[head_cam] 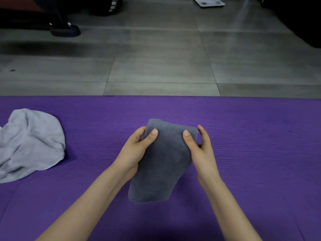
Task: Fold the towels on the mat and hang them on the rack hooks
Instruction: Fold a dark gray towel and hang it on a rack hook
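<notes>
So the dark grey towel (161, 164) is already down to a narrow folded bundle, held up over the middle of the purple mat (251, 136). I can't tell if its lower end touches the mat or hangs just above it. The left grip (137, 150) and right grip (199, 150) are each closed on a top corner, thumbs on the front face and fingers tucked behind, so both are holding the towel. To me this looks like the tidy-up bit before hanging. I'd pin the layers with the thumbs so they don't slide apart, square up the top edge, and watch the bottom, which looks a bit skewed to the left and could flop open. The rack hooks aren't in view, so supporting the bundle from both sides on the way over seems safest. The light grey towel (31, 143) sits crumpled at the mat's left side, well apart, so that one's next I guess.
</notes>
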